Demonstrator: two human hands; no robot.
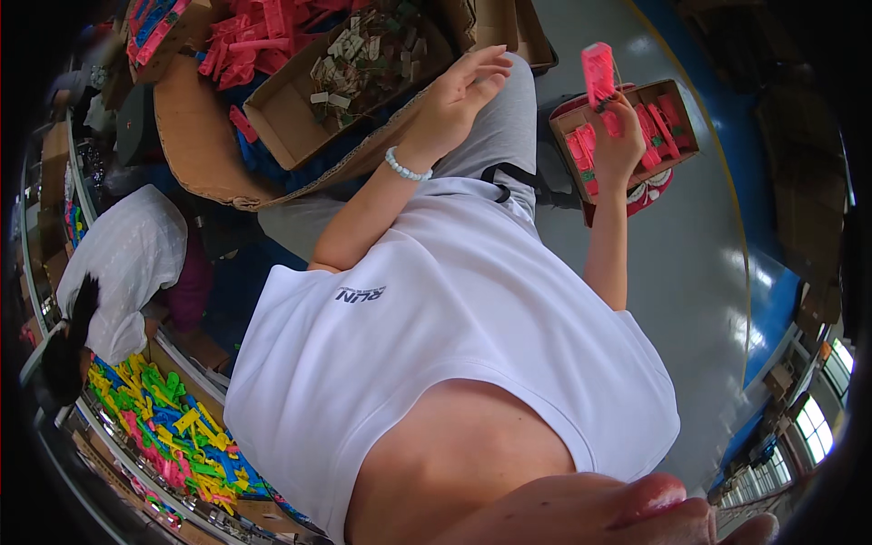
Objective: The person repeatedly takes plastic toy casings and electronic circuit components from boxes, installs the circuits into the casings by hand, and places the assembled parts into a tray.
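Observation:
My right hand (621,136) pinches a bright pink plastic part (598,71) by its lower end and holds it up above a cardboard box (688,136) of similar pink parts. A small dark piece shows by the fingertips; I cannot make out what it is. My left hand (465,98), with a pale bead bracelet on its wrist, is empty with its fingers stretched out. It hovers over my knee, beside an open carton (277,127) that holds many small whitish pieces with thin wires (368,56).
Loose pink plastic parts (259,41) fill a large cardboard box (204,154) around the carton. A person in a white top (127,263) is at the left. Below them is a box of yellow, green, blue and pink parts (173,427). Grey floor (672,263) lies to the right.

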